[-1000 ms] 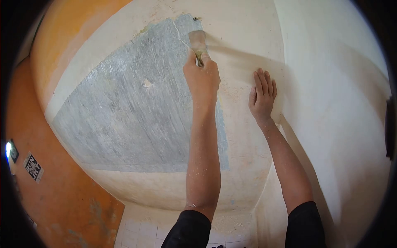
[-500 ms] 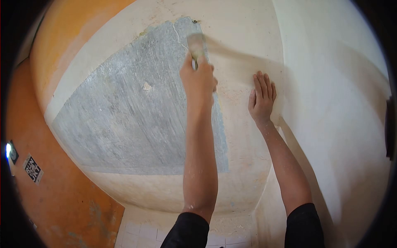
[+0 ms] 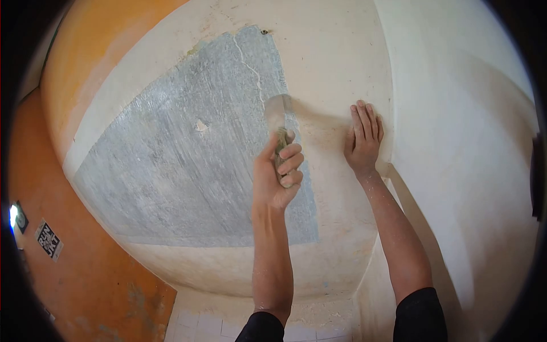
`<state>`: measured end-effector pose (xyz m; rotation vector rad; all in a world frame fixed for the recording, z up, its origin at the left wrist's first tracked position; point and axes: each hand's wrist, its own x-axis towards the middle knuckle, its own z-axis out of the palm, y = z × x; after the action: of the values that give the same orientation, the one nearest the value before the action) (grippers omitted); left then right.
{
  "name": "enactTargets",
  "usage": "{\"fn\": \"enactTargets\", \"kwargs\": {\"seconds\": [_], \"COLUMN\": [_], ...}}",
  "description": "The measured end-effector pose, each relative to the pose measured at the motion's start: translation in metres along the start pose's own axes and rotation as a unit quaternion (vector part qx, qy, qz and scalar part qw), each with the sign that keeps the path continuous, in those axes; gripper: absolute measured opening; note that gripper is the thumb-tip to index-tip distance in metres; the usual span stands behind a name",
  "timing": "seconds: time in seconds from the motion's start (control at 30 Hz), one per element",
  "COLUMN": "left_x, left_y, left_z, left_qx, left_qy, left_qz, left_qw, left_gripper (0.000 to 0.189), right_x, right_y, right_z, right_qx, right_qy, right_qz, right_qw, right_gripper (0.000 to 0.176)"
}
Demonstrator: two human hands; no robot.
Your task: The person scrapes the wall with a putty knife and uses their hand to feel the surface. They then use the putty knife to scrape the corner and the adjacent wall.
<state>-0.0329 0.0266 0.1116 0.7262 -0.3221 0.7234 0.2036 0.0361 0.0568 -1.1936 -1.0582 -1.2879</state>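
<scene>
My left hand (image 3: 276, 174) is closed around the handle of a scraper (image 3: 277, 113), whose blade points up and is blurred by motion. The blade is over the right edge of a grey patch (image 3: 188, 159) on the wall, below a pale crack (image 3: 250, 67); whether it touches is hard to tell. Off to the right, my right hand (image 3: 363, 139) lies flat against the cream wall (image 3: 336, 74), fingers pointing up and held close together. Nothing shows in that hand.
An orange wall (image 3: 97, 245) with a black-and-white sticker (image 3: 49, 240) stands on the left. A whitish wall (image 3: 456, 131) meets the cream one in a corner at right. Pale tiles (image 3: 199, 325) show at the bottom. A small hole (image 3: 264, 32) sits above the patch.
My left hand has moved down along the patch's right edge with the scraper, leaving more of the pale crack in view. My right hand remains on the wall.
</scene>
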Motion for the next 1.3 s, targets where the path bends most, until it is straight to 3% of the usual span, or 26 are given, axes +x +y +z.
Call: {"fn": "enactTargets", "kwargs": {"seconds": [0.2,0.27,0.7,0.93,1.3], "left_x": [0.000,0.002,0.020,0.013,0.034], "left_y": [-0.014,-0.014,-0.023,-0.033,-0.020], "left_z": [0.005,-0.009,0.020,0.013,0.047], "left_qx": [-0.092,-0.136,-0.036,-0.093,-0.027], "left_qy": [0.096,-0.029,0.115,0.095,0.145], "left_qz": [0.014,-0.007,0.053,0.045,0.078], "left_qw": [0.991,0.990,0.991,0.990,0.986], "left_gripper": [0.038,0.038,0.030,0.029,0.029], "right_x": [0.001,0.001,0.001,0.000,-0.001], "right_y": [-0.001,-0.001,0.003,0.002,0.002], "right_z": [-0.001,0.000,0.004,0.004,0.003], "right_qx": [0.007,0.007,-0.009,-0.008,-0.023], "right_qy": [0.001,0.004,0.017,0.013,0.004], "right_qz": [0.009,0.005,0.001,-0.002,-0.003], "right_qw": [1.000,1.000,1.000,1.000,1.000], "right_gripper": [0.043,0.044,0.043,0.043,0.043]}}
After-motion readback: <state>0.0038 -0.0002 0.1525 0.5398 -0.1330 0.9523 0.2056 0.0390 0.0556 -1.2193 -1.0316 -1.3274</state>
